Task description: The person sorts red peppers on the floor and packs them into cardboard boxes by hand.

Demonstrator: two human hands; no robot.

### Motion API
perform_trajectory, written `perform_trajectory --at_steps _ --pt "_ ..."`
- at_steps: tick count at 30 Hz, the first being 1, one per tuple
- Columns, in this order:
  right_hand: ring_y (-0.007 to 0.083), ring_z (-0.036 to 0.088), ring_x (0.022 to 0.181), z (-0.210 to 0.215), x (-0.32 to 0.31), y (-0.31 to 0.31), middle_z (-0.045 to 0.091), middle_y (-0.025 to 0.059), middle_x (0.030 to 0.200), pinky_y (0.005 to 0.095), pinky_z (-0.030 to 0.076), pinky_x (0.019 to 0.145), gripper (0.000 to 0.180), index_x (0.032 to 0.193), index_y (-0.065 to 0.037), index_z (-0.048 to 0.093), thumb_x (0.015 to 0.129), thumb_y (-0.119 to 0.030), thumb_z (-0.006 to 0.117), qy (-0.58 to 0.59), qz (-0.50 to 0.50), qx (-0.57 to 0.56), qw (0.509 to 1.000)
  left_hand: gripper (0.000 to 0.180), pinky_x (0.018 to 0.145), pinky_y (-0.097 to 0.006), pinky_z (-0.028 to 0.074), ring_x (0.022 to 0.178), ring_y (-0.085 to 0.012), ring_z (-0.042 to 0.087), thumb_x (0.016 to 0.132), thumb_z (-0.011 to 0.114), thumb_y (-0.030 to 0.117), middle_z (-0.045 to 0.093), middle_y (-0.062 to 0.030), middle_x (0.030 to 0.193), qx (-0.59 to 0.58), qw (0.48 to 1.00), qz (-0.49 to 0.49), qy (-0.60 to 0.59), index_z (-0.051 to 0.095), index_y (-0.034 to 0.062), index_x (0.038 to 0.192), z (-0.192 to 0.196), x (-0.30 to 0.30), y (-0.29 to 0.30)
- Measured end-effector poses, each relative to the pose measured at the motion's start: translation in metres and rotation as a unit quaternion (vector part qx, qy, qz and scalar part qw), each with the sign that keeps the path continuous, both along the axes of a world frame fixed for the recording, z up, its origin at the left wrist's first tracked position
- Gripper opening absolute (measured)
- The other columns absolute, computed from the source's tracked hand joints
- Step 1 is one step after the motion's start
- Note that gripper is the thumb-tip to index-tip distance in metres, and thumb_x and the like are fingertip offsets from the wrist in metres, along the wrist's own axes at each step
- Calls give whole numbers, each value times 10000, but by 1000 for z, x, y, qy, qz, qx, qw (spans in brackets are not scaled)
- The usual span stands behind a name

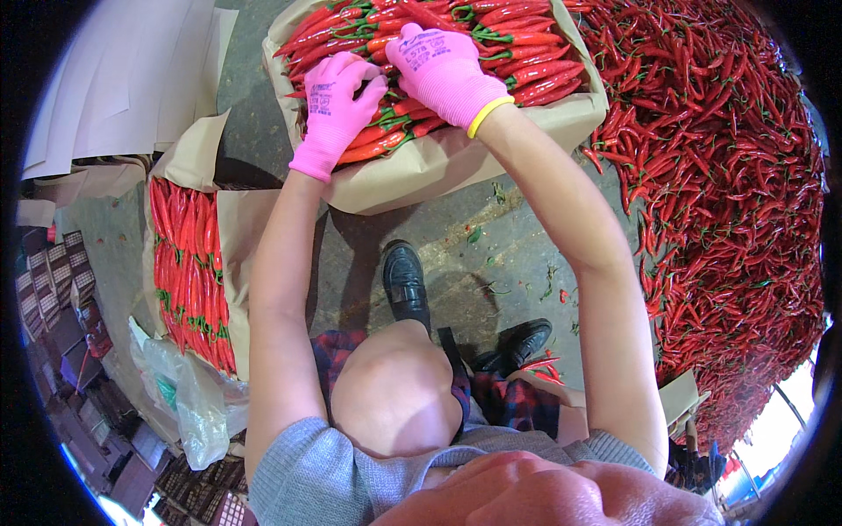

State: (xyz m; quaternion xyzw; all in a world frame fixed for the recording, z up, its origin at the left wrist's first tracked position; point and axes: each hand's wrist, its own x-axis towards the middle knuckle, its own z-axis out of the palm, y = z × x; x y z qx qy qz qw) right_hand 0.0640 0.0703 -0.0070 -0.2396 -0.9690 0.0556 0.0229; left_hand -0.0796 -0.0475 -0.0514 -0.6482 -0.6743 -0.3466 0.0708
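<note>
Both hands, in pink knit gloves, work over a paper-lined box (474,167) filled with rows of red chili peppers (539,70) with green stems. Its far edge runs out of the picture. At the box's left side, my left hand (333,110) rests on the peppers, fingers bent and thumb apart, with nothing plainly held. My right hand (443,70), a yellow cuff at its wrist, curls beside it near the middle. From its fingertips a red chili pepper (425,13) sticks out, lying slantwise over the rows; the fingers' undersides are hidden.
A huge heap of loose red chilies (728,175) spreads over the right side. To the left stands a second paper-lined box of chilies (189,263), near a clear plastic bag (197,412) and large paper sheets (132,79). Several chilies (548,370) lie by my shoe (524,342).
</note>
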Motion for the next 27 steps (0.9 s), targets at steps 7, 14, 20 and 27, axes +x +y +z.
perform_trajectory --at_steps 7,14,20,27 --pt "276 675 970 -4 1 -3 621 98 1042 424 561 757 224 1024 -130 655 863 -284 673 -10 0 20 1000 147 758 -396 472 831 -267 622 787 757 188 638 -67 852 15 1000 5 -16 708 72 862 -7 -1 0" --pt "283 669 943 -5 7 -1 634 89 997 416 546 776 185 979 -131 672 838 -250 672 68 5 10 998 153 764 -377 486 839 -252 632 796 756 187 650 -76 854 -3 998 2 -62 726 63 879 -6 -2 -4" --pt "304 658 907 -6 24 3 623 60 960 437 532 756 156 948 -145 653 810 -214 677 178 -6 -53 983 119 764 -364 493 819 -238 633 800 743 145 644 -81 832 -28 994 2 -107 723 56 876 -3 -4 -5" --pt "286 666 939 -15 12 3 629 95 1022 428 542 775 218 970 -124 654 811 -267 695 138 -43 29 989 164 794 -367 503 836 -237 639 807 746 193 644 -76 854 -54 989 1 -136 740 81 926 -9 -7 -6"
